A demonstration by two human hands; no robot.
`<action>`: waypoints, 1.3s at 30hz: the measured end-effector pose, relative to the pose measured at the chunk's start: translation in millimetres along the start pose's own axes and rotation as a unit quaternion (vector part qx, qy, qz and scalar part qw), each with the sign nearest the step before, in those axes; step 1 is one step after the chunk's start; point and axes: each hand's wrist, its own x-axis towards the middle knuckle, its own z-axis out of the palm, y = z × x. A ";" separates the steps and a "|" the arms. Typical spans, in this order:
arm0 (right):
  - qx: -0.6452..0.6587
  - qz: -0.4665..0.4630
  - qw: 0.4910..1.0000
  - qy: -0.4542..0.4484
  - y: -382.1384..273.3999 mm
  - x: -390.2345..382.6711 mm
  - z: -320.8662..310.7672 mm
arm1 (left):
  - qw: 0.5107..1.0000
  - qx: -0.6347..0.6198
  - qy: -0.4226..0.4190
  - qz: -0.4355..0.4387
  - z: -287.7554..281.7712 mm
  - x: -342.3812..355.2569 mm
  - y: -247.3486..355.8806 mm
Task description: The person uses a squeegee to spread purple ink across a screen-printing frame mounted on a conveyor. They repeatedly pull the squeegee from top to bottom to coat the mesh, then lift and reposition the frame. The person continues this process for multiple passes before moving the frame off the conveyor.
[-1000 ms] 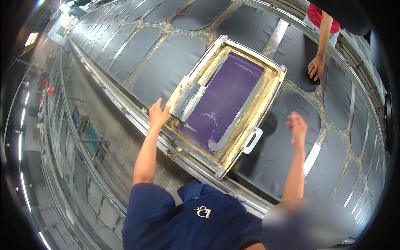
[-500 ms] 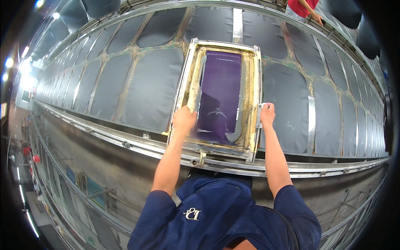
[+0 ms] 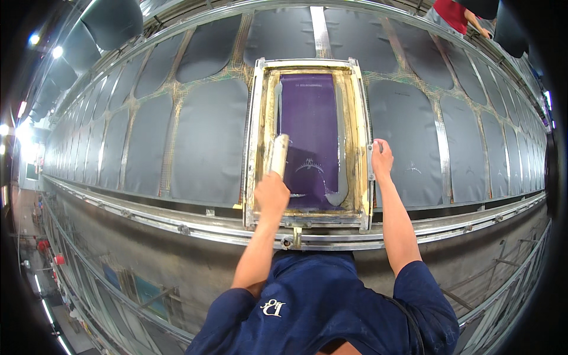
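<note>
A screen-printing frame (image 3: 362,127) lies across the long table in front of me, its pale wooden rim stained brown and yellow. Inside it, the purple mesh (image 3: 310,121) carries a fine curved design near its lower part. Grey ink (image 3: 338,192) runs along the mesh's right edge and lower right corner. My left hand (image 3: 271,194) is closed round a squeegee (image 3: 278,155), its pale handle tilted over the lower left of the mesh. At the frame's right side, the fingers of my right hand (image 3: 382,160) are closed on the metal edge strip; the thumb side is partly hidden.
Dark grey panels (image 3: 210,136) lie in rows along the table on both sides. A metal rail (image 3: 177,228) edges the near side. At the far right stands a person in red (image 3: 451,16). Dark sheets (image 3: 112,23) hang at the upper left.
My left hand has moved nearer and a little right over the frame, and the squeegee shows more plainly. My right hand stays at the frame's right edge. The whole view has shifted slightly.
</note>
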 end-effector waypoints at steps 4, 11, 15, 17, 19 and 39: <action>0.004 0.032 0.999 -0.016 -3.0 15.3 -5.2 | 0.989 -0.103 -0.073 0.079 -24.5 -3.2 28.8; 0.023 0.031 0.999 -0.024 -9.5 44.8 -6.6 | 0.990 -0.122 -0.028 0.066 -52.7 91.0 52.9; -0.011 0.027 0.999 -0.029 -8.7 50.9 -8.4 | 0.995 -0.095 -0.006 0.023 -37.7 165.4 63.6; -0.023 -0.013 1.000 -0.015 9.3 62.4 -0.4 | 0.997 -0.075 0.014 0.013 -22.0 205.4 75.5; -0.005 0.010 0.999 -0.038 11.0 66.0 -4.0 | 0.998 -0.056 0.022 -0.004 -15.0 241.3 81.3; -0.207 -0.358 0.841 -0.350 -218.5 264.9 71.2 | 0.882 -0.113 -0.013 0.457 -46.5 401.0 149.4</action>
